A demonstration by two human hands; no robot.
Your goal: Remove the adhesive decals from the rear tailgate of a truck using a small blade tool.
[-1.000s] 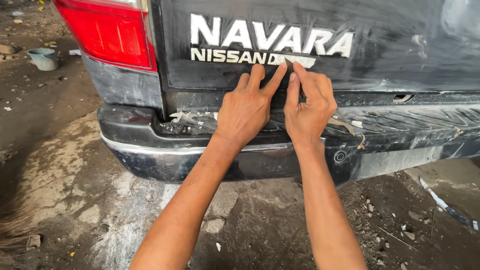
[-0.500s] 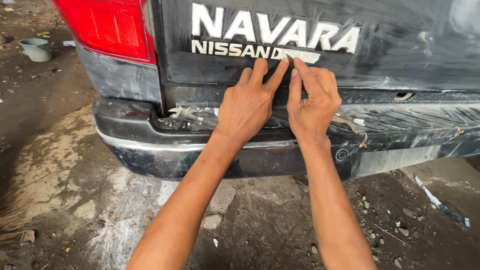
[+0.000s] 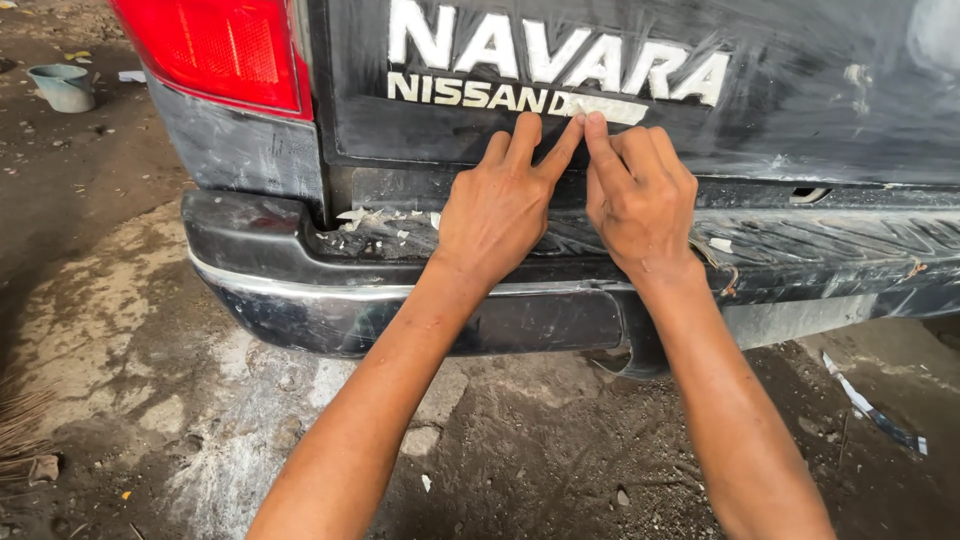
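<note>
A dark, dusty pickup tailgate (image 3: 820, 90) fills the top of the view, with white raised lettering and a strip of pale masking tape (image 3: 605, 107) over the end of the lower row of letters. My left hand (image 3: 500, 205) and my right hand (image 3: 640, 195) rest side by side against the tailgate. Both index fingertips press on the left end of the tape strip. Neither hand grips anything. Below them runs the black rear bumper (image 3: 330, 300) with scraps of peeled tape lying on its step.
A red tail light (image 3: 215, 50) sits at the upper left. A small grey bucket (image 3: 62, 87) stands on the dirt floor at far left. A strip of torn tape (image 3: 870, 405) lies on the ground at right, and broom bristles (image 3: 20, 430) show at the left edge.
The view has moved closer to the tailgate. My fingertips have shifted slightly along the tape strip, staying pressed together on it.
</note>
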